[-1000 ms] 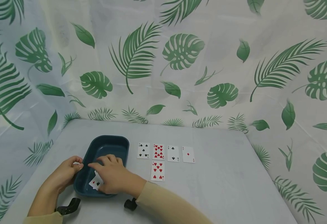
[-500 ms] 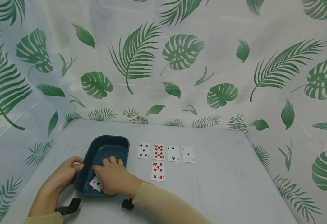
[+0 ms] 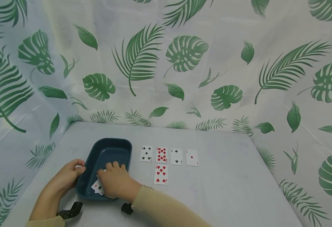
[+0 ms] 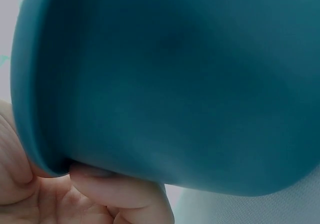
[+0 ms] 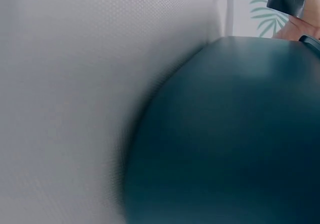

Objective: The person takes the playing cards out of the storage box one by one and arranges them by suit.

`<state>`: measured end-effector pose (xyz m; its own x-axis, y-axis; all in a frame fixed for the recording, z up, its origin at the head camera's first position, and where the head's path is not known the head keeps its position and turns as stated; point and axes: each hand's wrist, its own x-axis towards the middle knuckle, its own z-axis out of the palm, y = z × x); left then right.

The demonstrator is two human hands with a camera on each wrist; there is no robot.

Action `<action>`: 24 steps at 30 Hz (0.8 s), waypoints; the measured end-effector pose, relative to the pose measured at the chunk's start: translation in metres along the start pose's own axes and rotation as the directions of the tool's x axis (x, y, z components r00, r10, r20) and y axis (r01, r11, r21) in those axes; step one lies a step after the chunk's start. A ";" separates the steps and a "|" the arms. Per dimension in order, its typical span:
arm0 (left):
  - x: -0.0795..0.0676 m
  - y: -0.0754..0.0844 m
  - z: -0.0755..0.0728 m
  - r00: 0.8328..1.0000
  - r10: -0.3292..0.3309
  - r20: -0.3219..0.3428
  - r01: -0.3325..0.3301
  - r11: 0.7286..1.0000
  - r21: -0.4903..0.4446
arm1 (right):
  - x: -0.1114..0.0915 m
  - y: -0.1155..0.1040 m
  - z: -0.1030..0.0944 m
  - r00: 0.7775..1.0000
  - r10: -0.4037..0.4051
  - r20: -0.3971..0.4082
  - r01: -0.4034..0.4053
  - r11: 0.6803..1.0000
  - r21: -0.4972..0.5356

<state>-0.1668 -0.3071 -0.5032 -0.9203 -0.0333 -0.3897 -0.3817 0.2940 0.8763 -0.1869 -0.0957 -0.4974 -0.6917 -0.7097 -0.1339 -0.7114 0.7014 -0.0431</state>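
Note:
A dark blue tray [image 3: 112, 153] stands at the left of the table in the head view. My left hand [image 3: 65, 178] grips its left edge; in the left wrist view the tray's rim [image 4: 25, 84] sits between thumb and fingers. My right hand [image 3: 116, 179] reaches inside the tray with bent fingers over a small pile of playing cards [image 3: 97, 186]. A white card edge shows between its thumb and fingers, so it pinches a card there. The hand covers most of the pile. The right wrist view shows only the tray's outer wall [image 5: 225, 134].
Right of the tray, face-up cards lie in a row: a spades card [image 3: 146, 154], a hearts card [image 3: 161, 154], the two of clubs [image 3: 176, 156] and the ace of diamonds [image 3: 192, 157]. Another hearts card [image 3: 161, 174] lies below the row. A leaf-patterned curtain [image 3: 188, 104] surrounds the table.
The right hand's thumb and fingers have drawn closer together over the cards in the tray, and its forearm has shifted slightly left. The left hand keeps its place on the tray.

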 end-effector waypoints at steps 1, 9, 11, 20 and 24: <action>0.000 0.000 0.000 1.000 0.001 0.001 -0.001 1.000 0.001 | 0.000 0.000 0.000 1.000 -0.001 -0.002 0.001 1.000 0.000; 0.001 0.000 0.000 1.000 0.000 -0.003 0.000 1.000 0.009 | 0.000 0.000 0.003 0.999 -0.009 -0.053 0.008 1.000 -0.025; 0.001 0.000 0.000 1.000 -0.002 -0.005 0.002 1.000 0.009 | 0.000 0.001 0.005 0.998 -0.016 -0.068 0.014 0.999 -0.029; 0.000 0.001 0.000 1.000 -0.002 0.004 0.002 1.000 -0.001 | -0.005 0.004 0.008 0.985 -0.043 -0.167 0.041 0.999 -0.016; -0.001 0.002 0.000 1.000 -0.008 0.004 0.008 1.000 0.003 | -0.006 0.004 0.007 0.983 -0.051 -0.175 0.049 0.999 -0.016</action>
<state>-0.1669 -0.3063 -0.5008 -0.9171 -0.0322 -0.3974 -0.3885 0.2966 0.8724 -0.1850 -0.0878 -0.5034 -0.6657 -0.7450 0.0434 -0.7462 0.6649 -0.0338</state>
